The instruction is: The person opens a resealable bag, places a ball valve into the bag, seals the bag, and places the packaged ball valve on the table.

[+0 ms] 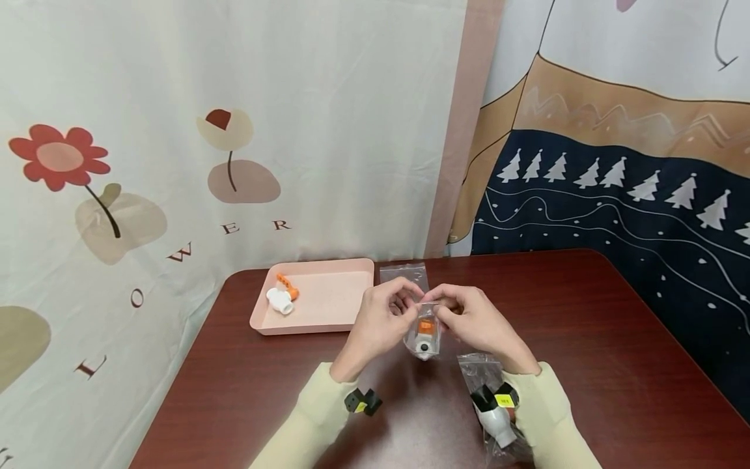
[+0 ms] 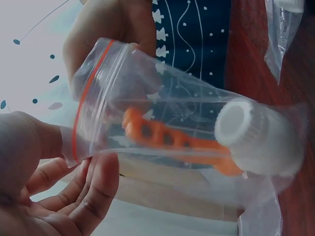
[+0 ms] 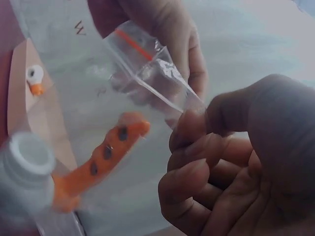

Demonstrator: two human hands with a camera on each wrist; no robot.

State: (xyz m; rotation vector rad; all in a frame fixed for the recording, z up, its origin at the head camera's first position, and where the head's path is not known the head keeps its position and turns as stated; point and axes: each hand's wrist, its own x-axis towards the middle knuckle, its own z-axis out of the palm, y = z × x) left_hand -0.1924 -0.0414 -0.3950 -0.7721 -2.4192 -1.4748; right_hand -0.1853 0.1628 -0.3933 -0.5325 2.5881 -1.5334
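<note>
Small clear plastic zip bag with an orange-red strip [image 2: 167, 110] held up over the glossy reddish-brown desk [image 1: 586, 312]

I hold the bag near its mouth from both sides. My left hand [image 1: 381, 316] pinches one edge close to the strip, its other fingers loosely bent; my right hand [image 1: 476, 319] pinches the opposite edge between thumb and fingertip. Through the film I see a rounded white plastic part with a ribbed neck [image 2: 268, 140] at the bottom end, and a wavy orange plastic bar with dark holes [image 2: 170, 140] running from it toward the mouth.

To the left of my hands, a shallow pale pink tray with rounded corners [image 1: 331, 299] stands on the desk. Near its left end lie a rounded white plastic piece with a short neck [image 1: 279, 301] and, just beside it, a slim orange piece with holes [image 1: 287, 284].

Beyond my hands, near the tray's right edge, a flat clear zip bag [image 1: 404, 273] lies partly covered from view. A larger-looking clear plastic bag [image 1: 477, 368] lies nearer me, partly hidden by my right forearm, with a whitish rounded piece [image 1: 498, 425] in it.

Behind the desk hang a white cloth printed with flowers and letters [image 1: 351, 130] and, to the right, a dark blue cloth printed with white trees [image 1: 586, 215]
</note>
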